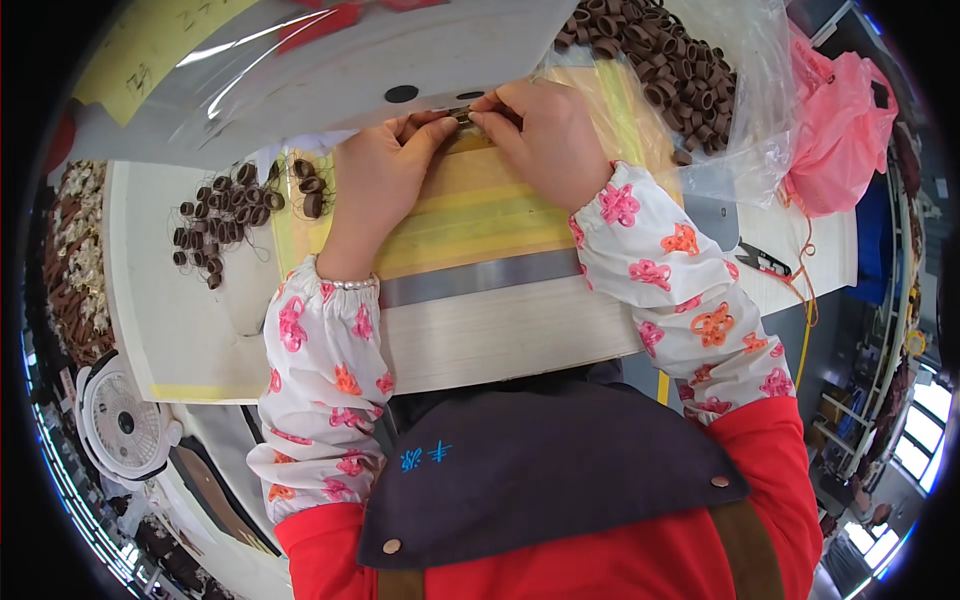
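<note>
My left hand [380, 175] and my right hand [548, 130] meet under the front edge of a grey-white machine body [370, 85], which looks like a sewing machine. Both hands are closed in a pinch, thumbs toward each other. Between the fingertips is a small dark spot with a metallic glint; what they hold is too small and hidden to tell. Below the hands lies a work surface covered with yellow tape [480, 215]. Left of my left wrist, small brown loops [228, 205] with loose threads lie in a cluster.
A clear plastic bag [760, 110] at the upper right holds a heap of brown loops [690, 75]. Beside it are a pink plastic bag [840, 120] and thread snips [765, 262]. A white fan [125, 420] stands at the left, below the table's edge [200, 390].
</note>
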Demonstrator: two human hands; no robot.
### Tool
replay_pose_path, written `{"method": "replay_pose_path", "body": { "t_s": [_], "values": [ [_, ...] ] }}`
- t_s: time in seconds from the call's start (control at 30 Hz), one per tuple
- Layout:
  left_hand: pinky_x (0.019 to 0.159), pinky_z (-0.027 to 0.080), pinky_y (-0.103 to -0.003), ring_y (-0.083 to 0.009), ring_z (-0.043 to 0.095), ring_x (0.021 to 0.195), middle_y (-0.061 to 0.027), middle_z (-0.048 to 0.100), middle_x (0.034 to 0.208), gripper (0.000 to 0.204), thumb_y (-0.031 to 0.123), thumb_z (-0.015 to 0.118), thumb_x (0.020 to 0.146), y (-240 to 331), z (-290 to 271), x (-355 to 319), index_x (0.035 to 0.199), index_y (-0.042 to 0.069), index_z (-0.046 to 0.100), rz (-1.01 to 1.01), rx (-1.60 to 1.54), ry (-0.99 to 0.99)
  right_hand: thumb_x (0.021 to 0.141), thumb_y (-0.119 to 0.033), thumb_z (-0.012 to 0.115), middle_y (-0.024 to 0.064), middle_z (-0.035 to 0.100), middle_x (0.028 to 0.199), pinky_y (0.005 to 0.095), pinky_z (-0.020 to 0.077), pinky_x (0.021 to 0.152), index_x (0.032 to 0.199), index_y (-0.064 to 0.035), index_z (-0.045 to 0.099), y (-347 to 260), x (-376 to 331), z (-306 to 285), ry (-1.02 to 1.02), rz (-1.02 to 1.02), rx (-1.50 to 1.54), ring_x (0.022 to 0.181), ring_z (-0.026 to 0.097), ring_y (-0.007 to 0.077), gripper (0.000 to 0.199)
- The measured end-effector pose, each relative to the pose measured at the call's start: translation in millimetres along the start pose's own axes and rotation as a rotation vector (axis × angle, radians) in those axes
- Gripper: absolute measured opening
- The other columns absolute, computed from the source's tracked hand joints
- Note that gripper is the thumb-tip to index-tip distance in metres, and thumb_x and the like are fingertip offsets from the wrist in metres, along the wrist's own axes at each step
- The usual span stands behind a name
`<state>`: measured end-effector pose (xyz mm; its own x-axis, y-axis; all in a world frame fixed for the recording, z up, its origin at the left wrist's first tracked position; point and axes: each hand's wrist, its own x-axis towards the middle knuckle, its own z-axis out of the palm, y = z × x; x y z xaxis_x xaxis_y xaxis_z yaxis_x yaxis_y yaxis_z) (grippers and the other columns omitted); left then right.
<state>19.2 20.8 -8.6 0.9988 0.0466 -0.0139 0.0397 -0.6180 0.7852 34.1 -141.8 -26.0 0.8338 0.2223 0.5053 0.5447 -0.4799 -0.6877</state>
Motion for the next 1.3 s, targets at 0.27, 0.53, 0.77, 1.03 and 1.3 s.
{"method": "replay_pose_path", "body": {
  "t_s": [0.27,0.53,0.77,1.03,1.3],
  "values": [
    [0.046,0.032,-0.020,-0.0015,0.037,0.049,0.0052,0.047,0.050,0.029,0.031,0.067,0.076,2,0,-1,0.077,0.002,0.067,0.027,0.019,0.033,0.072,-0.005,0.063,0.0155,0.060,0.067,0.0318,0.0463,0.055,0.075,0.0033,0.060,-4,0,2,0.037,-0.016,-0.022,0.060,0.059,0.0271,0.009],
    [0.047,0.033,-0.020,-0.0020,0.039,0.049,0.0047,0.048,0.051,0.027,0.030,0.066,0.076,3,-2,0,0.079,0.003,0.067,0.067,0.071,0.028,0.074,-0.008,0.059,0.0158,0.057,0.070,0.0397,0.0457,0.057,0.075,-0.0019,0.055,-4,1,0,-0.028,0.009,-0.077,0.066,0.056,0.0335,0.008],
    [0.048,0.035,-0.020,-0.0020,0.041,0.051,0.0037,0.052,0.053,0.028,0.030,0.066,0.076,0,2,1,0.079,0.003,0.066,0.099,0.023,0.037,0.073,-0.012,0.062,0.0161,0.059,0.065,0.0361,0.0449,0.059,0.073,0.0031,0.062,-2,5,-3,-0.061,-0.007,-0.141,0.061,0.056,0.0307,0.015],
    [0.054,0.043,-0.025,-0.0115,0.055,0.053,-0.0041,0.060,0.060,0.029,0.032,0.061,0.077,3,-5,1,0.082,0.004,0.066,0.003,0.135,-0.012,0.071,-0.015,0.063,0.0161,0.059,0.063,0.0351,0.0449,0.057,0.072,0.0036,0.063,-3,11,1,-0.082,0.002,-0.116,0.059,0.057,0.0292,0.018],
    [0.054,0.042,-0.024,-0.0097,0.053,0.052,-0.0031,0.057,0.056,0.029,0.031,0.061,0.077,1,-7,0,0.082,0.003,0.066,0.014,0.089,0.003,0.070,-0.012,0.064,0.0146,0.059,0.062,0.0325,0.0450,0.055,0.072,0.0034,0.062,-2,11,2,-0.067,-0.009,-0.109,0.055,0.057,0.0258,0.015]
  ]
}}
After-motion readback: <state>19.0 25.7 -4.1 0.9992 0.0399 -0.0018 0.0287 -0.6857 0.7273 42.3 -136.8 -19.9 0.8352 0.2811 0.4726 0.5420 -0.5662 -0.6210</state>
